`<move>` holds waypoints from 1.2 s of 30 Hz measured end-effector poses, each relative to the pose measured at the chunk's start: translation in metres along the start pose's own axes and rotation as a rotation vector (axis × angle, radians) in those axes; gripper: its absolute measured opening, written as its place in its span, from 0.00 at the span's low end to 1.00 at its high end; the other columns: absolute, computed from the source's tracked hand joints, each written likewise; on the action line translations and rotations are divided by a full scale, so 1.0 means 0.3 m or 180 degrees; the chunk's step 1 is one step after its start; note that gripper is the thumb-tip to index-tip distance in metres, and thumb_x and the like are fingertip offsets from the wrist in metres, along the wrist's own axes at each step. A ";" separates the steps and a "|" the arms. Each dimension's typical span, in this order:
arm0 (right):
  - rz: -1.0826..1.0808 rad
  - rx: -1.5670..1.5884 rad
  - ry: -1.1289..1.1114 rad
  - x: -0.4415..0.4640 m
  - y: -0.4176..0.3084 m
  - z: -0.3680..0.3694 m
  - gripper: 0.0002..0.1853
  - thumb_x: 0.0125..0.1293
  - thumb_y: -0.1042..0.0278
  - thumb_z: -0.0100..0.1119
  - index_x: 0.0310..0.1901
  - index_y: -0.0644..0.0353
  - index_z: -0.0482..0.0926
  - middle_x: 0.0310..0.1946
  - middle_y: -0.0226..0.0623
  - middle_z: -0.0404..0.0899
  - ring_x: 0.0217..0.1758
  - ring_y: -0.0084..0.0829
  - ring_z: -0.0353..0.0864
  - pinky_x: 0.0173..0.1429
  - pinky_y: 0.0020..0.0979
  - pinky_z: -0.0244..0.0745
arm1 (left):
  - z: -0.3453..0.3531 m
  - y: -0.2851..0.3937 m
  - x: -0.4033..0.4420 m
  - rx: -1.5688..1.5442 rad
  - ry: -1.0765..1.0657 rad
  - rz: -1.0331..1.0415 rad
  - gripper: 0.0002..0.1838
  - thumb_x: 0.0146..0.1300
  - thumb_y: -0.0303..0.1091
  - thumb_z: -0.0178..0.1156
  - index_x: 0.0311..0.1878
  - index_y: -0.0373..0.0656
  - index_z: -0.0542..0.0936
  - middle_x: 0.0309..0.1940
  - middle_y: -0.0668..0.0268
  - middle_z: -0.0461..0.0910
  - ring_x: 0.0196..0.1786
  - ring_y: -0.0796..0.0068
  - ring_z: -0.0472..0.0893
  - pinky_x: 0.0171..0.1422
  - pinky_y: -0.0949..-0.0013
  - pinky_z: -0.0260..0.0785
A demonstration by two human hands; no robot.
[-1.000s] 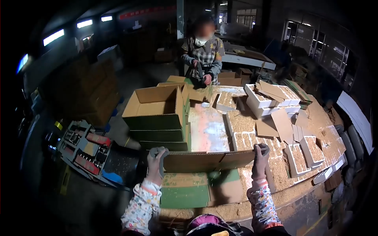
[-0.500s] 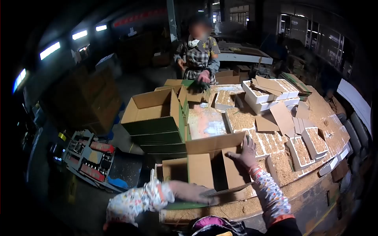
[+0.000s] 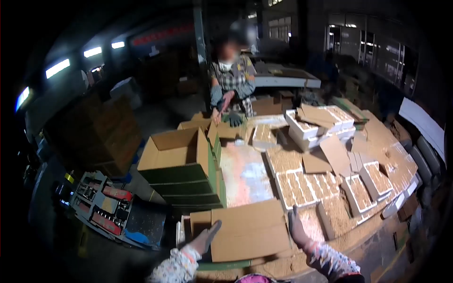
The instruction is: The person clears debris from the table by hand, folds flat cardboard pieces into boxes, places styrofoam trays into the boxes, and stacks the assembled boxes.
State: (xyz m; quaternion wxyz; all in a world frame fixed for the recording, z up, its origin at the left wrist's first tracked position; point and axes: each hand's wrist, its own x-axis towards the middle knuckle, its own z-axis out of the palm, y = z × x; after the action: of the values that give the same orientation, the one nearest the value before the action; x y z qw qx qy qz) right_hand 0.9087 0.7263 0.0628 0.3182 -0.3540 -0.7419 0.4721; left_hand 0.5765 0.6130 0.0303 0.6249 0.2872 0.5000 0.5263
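A cardboard box (image 3: 250,231) lies in front of me at the table's near edge, with a broad panel across its top. My left hand (image 3: 204,239), in a greyish glove, holds the panel's left edge, with one finger stretched over the cardboard. At the opposite edge my right hand (image 3: 301,231), also gloved, bears against the box with a digit pointing up; its other fingers are partly hidden. An open cardboard compartment (image 3: 200,221) shows left of the panel. Behind it stand stacked open cartons (image 3: 177,174) with green lower sides.
White trays (image 3: 306,134) with straw-coloured filling and loose cardboard pieces (image 3: 335,155) lie on the right of the worktable (image 3: 247,174). Across it stands a co-worker (image 3: 231,78), hands near other cartons. A machine with red parts (image 3: 111,212) stands at lower left.
The box's raised back flap has come down, and a panel now covers the dark opening. My left hand has drawn back to the left edge; my right has moved lower at the right edge.
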 end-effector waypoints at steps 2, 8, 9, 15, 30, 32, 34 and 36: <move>0.0402 0.0664 0.0322 -0.042 0.198 0.027 0.33 0.73 0.43 0.31 0.67 0.64 0.58 0.64 0.44 0.62 0.65 0.35 0.63 0.70 0.35 0.53 | 0.048 0.101 -0.039 0.0297 -0.0238 -0.0670 0.25 0.69 0.43 0.51 0.60 0.33 0.67 0.53 0.59 0.73 0.57 0.71 0.72 0.63 0.73 0.61; 0.1132 0.0868 -0.0560 0.155 -0.093 -0.158 0.35 0.67 0.44 0.47 0.65 0.65 0.60 0.66 0.48 0.60 0.66 0.40 0.63 0.71 0.33 0.54 | -0.209 -0.154 -0.211 0.6045 -0.0959 0.1312 0.47 0.44 0.50 0.67 0.63 0.33 0.58 0.60 0.45 0.59 0.65 0.44 0.58 0.68 0.42 0.48; 0.0819 0.0268 -0.0660 0.146 -0.075 -0.110 0.36 0.66 0.48 0.49 0.65 0.68 0.57 0.66 0.52 0.58 0.67 0.43 0.60 0.71 0.33 0.52 | -0.118 -0.027 -0.235 0.5450 -0.0040 0.1947 0.44 0.47 0.44 0.64 0.66 0.35 0.57 0.61 0.45 0.58 0.65 0.45 0.59 0.69 0.43 0.48; 0.0889 -0.0378 -0.0534 -0.061 -0.156 0.122 0.37 0.61 0.64 0.45 0.66 0.78 0.46 0.65 0.68 0.52 0.70 0.53 0.54 0.73 0.36 0.47 | -0.082 0.201 -0.018 0.0534 -0.0389 0.0509 0.31 0.58 0.35 0.54 0.65 0.41 0.60 0.55 0.56 0.69 0.60 0.61 0.67 0.67 0.57 0.55; 0.1131 0.0064 0.4915 -0.358 0.864 -1.423 0.32 0.66 0.45 0.50 0.58 0.68 0.69 0.49 0.44 0.74 0.49 0.39 0.74 0.55 0.35 0.69 | -0.083 0.078 0.019 0.2332 0.2385 0.0524 0.15 0.55 0.27 0.57 0.47 0.35 0.74 0.25 0.59 0.77 0.29 0.64 0.79 0.32 0.66 0.69; 0.1107 0.1171 0.4710 -0.411 1.064 -1.577 0.32 0.66 0.45 0.51 0.57 0.70 0.71 0.47 0.41 0.77 0.47 0.37 0.76 0.52 0.35 0.71 | 0.053 0.151 0.005 0.3689 0.2627 0.0040 0.18 0.57 0.34 0.55 0.47 0.31 0.74 0.35 0.46 0.80 0.44 0.46 0.79 0.46 0.56 0.71; 0.1354 0.1857 0.4219 -0.403 1.132 -1.671 0.34 0.66 0.45 0.51 0.59 0.71 0.68 0.50 0.41 0.76 0.48 0.35 0.76 0.50 0.34 0.72 | 0.166 0.220 0.008 0.3948 0.2676 -0.0033 0.18 0.58 0.35 0.55 0.47 0.31 0.74 0.39 0.44 0.79 0.45 0.43 0.77 0.49 0.57 0.70; 0.0394 0.2795 0.4321 -0.465 1.150 -1.683 0.34 0.65 0.44 0.53 0.62 0.65 0.67 0.48 0.37 0.78 0.44 0.34 0.78 0.45 0.34 0.74 | 0.009 0.128 0.012 0.3479 0.2646 -0.0039 0.18 0.58 0.34 0.55 0.48 0.31 0.74 0.40 0.44 0.79 0.46 0.44 0.77 0.51 0.58 0.70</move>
State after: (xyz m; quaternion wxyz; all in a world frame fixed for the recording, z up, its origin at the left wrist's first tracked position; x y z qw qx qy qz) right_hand 1.4699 0.9558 -0.0984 0.7823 -0.4466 -0.1132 0.4193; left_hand 0.5644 0.6278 0.0641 0.1495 0.3325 0.8937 0.2615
